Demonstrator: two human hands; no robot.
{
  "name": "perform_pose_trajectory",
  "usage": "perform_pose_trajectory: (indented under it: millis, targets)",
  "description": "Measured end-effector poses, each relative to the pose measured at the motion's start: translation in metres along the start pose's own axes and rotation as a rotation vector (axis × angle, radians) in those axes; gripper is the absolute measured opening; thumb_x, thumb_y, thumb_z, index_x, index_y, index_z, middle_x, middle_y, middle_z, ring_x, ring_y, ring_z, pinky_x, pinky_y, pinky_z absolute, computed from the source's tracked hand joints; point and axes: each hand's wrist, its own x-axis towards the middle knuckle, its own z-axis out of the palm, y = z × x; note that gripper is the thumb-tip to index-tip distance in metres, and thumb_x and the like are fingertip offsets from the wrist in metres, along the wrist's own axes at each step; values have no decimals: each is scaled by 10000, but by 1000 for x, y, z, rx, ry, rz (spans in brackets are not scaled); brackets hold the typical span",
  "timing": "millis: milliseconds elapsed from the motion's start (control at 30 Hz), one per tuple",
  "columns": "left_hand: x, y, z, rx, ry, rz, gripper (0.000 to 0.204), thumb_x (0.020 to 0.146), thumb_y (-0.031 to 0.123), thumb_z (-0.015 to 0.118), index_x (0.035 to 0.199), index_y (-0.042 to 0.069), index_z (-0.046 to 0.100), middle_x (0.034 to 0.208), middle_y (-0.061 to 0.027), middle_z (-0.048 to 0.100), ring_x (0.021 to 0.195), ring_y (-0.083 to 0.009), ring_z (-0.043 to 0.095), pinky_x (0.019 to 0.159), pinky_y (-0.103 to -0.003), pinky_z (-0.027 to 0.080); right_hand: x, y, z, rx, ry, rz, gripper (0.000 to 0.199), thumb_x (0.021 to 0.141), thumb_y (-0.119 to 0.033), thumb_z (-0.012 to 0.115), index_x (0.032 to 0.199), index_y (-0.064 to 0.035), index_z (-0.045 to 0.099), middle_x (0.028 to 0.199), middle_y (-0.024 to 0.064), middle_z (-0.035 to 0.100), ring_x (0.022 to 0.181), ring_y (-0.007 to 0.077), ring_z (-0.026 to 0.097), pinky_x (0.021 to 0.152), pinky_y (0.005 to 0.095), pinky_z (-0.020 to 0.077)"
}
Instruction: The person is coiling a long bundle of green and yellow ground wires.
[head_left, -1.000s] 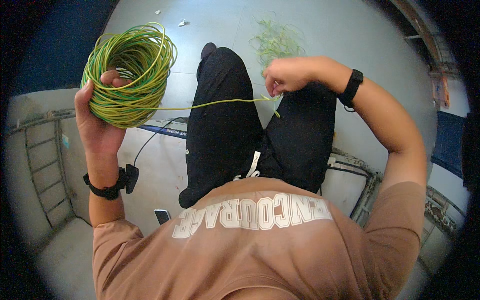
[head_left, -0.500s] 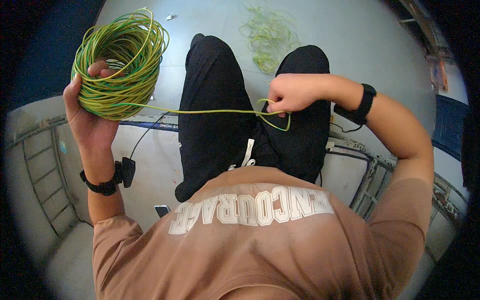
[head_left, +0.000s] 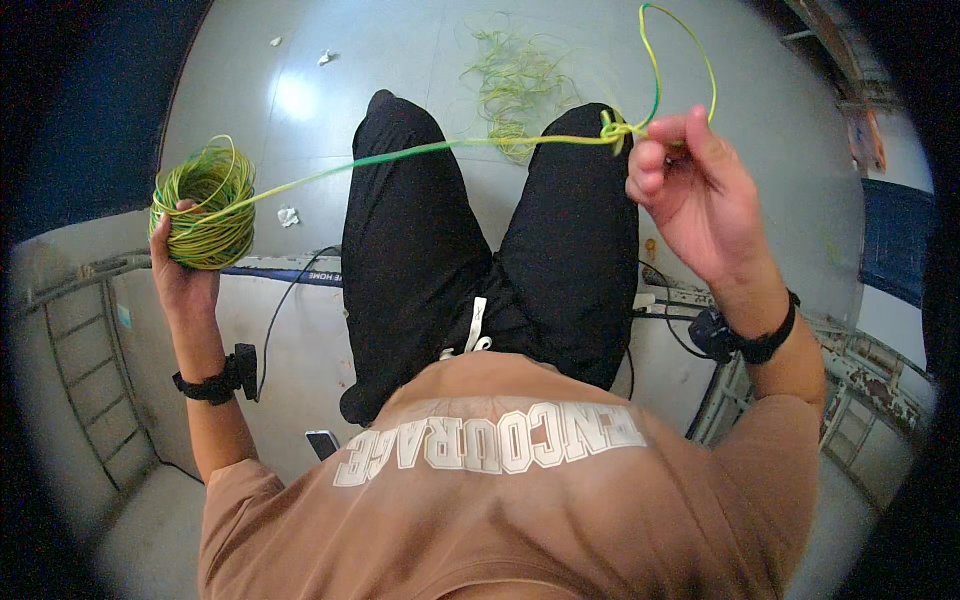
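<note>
Left hand pose: the left hand (head_left: 187, 285) is raised at the person's left, forearm upright, wrist below the coil (head_left: 228, 235).
Right hand pose: the right hand (head_left: 712, 195) is up beside the right knee, palm facing the camera, fingers bent.
Wire count: one coil, one strand (head_left: 430, 150) running from it, one knotted bunch (head_left: 616, 130), one large loop (head_left: 655, 70) beyond that, one loose heap (head_left: 520, 95) on the floor.
Other counts: two black wristbands, (head_left: 212, 388) on the left and (head_left: 768, 342) on the right; one phone (head_left: 321, 443); three white scraps (head_left: 289, 217).
Left fingers: closed around the coil, thumb outside, fingertips showing in its opening.
Right fingers: thumb and fingertips pinch the wire at the foot of the loop.
Wire against fingers: the knotted bunch sits just left of the right fingertips; the strand crosses above both thighs.
</note>
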Motion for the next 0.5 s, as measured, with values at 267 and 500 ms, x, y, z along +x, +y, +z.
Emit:
perform_pose_trajectory:
  millis: [267,500]
  targets:
    - [9,-14,-8,11,41,-25,297,959,274,533,1162,58,547,1101,-73,621,1066,-236,585,1010,-455,442,-14,0,9,-74,-47,-57,456,1040,-339,397,1068,49,635,1007,179,649,902,224,636,821,310,530]
    - [15,-12,-7,-20,-43,-24,310,963,242,520,1199,42,517,1128,-72,608,1083,-232,581,1024,-468,432,-33,-11,1,-177,-50,-85,465,1048,-326,379,907,43,625,1052,180,602,920,230,620,840,306,528]
